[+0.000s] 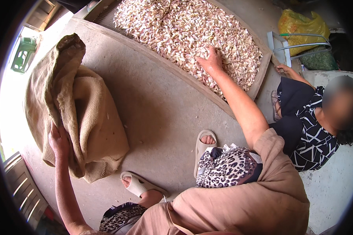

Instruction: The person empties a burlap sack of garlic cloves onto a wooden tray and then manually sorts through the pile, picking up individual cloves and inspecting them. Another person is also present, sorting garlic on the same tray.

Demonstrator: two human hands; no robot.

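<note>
My left hand (58, 141) grips the edge of a brown burlap sack (103, 117), which stands slumped and folded on the concrete floor. Above and to the right lies a wood-framed tray (153, 54) with a mesh bottom, thickly spread with purple-white garlic cloves (170, 32). Reaching over the near side of its frame, my right hand (213, 62) rests on the cloves, thumb and forefinger apart. Its other fingers are partly hidden, and no clove shows plainly held in it.
At right sits another person (309, 129), a hand (284, 69) at the tray's corner. Beyond are a metal-framed object (279, 48), a yellow plastic sack (303, 29) and a green mesh bag (319, 58). A green plastic crate (24, 55) and slatted wood (25, 188) stand at left.
</note>
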